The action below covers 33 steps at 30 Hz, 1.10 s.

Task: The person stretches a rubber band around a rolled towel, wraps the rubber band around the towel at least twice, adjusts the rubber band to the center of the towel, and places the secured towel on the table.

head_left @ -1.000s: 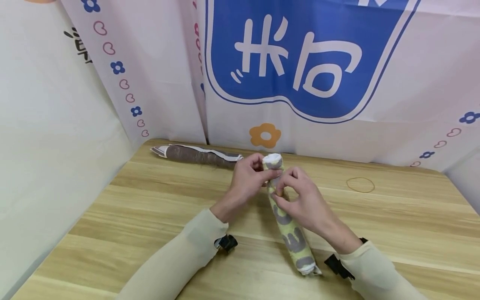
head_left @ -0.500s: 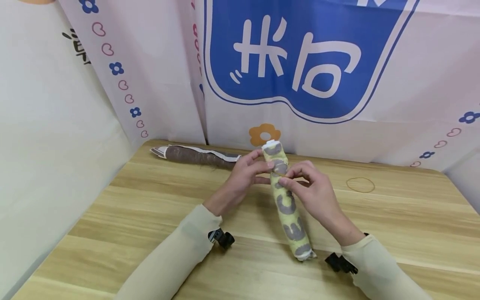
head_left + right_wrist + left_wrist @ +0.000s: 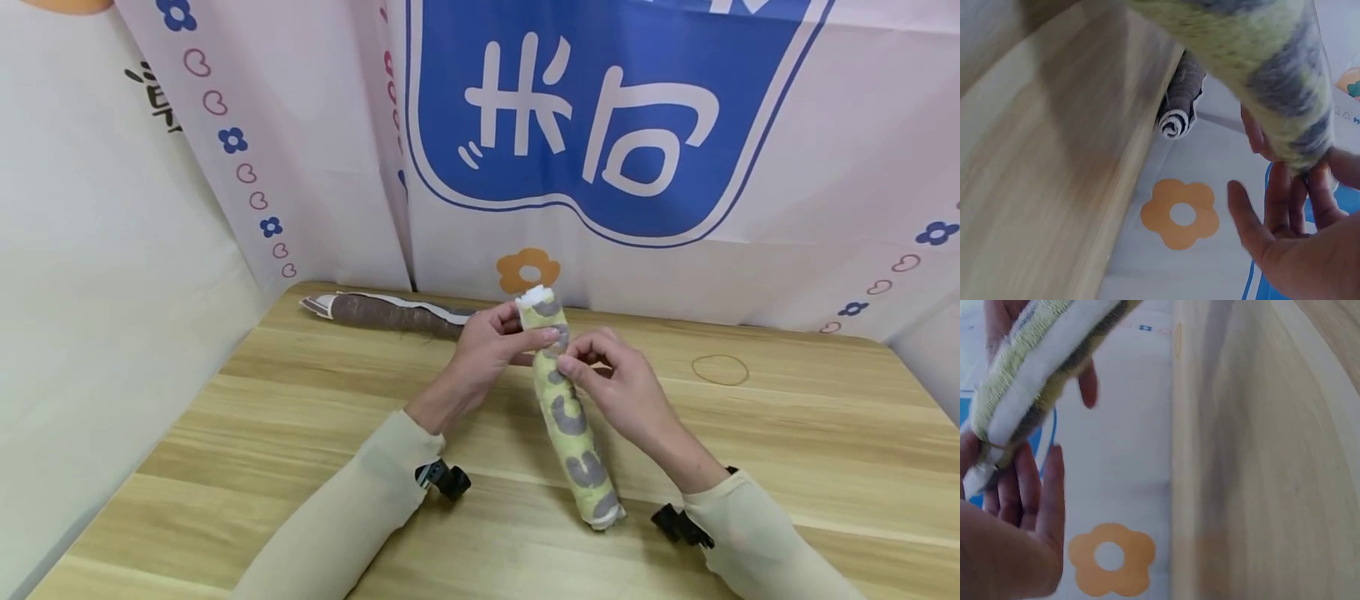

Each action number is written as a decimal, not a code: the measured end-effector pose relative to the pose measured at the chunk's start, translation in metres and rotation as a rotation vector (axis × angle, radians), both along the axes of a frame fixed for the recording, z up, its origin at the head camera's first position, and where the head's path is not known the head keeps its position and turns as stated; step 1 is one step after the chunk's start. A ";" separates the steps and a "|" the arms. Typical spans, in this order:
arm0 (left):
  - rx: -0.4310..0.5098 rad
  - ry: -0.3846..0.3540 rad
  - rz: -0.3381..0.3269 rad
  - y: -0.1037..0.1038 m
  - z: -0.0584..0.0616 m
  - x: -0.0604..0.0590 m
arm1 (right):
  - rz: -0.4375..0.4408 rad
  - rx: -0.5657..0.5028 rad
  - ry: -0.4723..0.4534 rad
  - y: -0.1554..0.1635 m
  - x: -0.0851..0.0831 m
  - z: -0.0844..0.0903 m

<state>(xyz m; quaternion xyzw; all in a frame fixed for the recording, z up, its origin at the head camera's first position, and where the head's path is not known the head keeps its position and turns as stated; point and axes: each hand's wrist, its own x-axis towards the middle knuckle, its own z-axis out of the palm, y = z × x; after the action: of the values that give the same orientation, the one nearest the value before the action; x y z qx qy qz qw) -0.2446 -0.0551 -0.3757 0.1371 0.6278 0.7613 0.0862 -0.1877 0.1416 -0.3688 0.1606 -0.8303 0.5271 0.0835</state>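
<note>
A rolled yellow towel with grey shapes [image 3: 564, 408] is tilted up over the wooden table [image 3: 315, 400], its far end raised. My left hand [image 3: 491, 350] pinches the roll near its upper end, thumb on the front. My right hand [image 3: 611, 383] pinches it from the right at about the same height. In the left wrist view the towel [image 3: 1035, 369] crosses above my left hand's fingers [image 3: 1041, 494]. The right wrist view shows the towel [image 3: 1260, 56] above my right hand's fingers [image 3: 1285, 200]. Whether a band sits on the roll is hidden by my fingers.
A rolled brown towel [image 3: 390, 310] lies at the table's far left edge by the printed backdrop [image 3: 600, 125]; it also shows as brown roll [image 3: 1180, 103]. A thin rubber band [image 3: 720, 369] lies on the table to the right.
The yellow roll's far end has risen and the roll has shifted slightly left and away from me, with both hands moving along on its upper part.
</note>
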 end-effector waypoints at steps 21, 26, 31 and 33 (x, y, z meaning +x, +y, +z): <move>-0.135 0.135 0.355 0.013 0.009 0.019 | 0.174 0.129 0.384 -0.009 0.005 -0.005; -0.073 0.126 0.256 0.011 0.008 0.014 | 0.084 -0.016 0.133 -0.004 0.003 -0.002; 0.052 0.006 0.023 0.009 0.006 0.006 | 0.033 -0.182 -0.034 0.000 0.000 0.000; 0.090 -0.033 -0.014 0.008 0.004 0.005 | 0.044 -0.226 -0.063 0.000 -0.001 0.000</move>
<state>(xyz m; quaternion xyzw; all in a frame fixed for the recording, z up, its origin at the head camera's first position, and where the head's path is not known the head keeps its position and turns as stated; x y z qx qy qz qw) -0.2401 -0.0468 -0.3714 0.1328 0.5906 0.7902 0.0957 -0.1884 0.1419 -0.3689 0.1517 -0.7640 0.6240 0.0635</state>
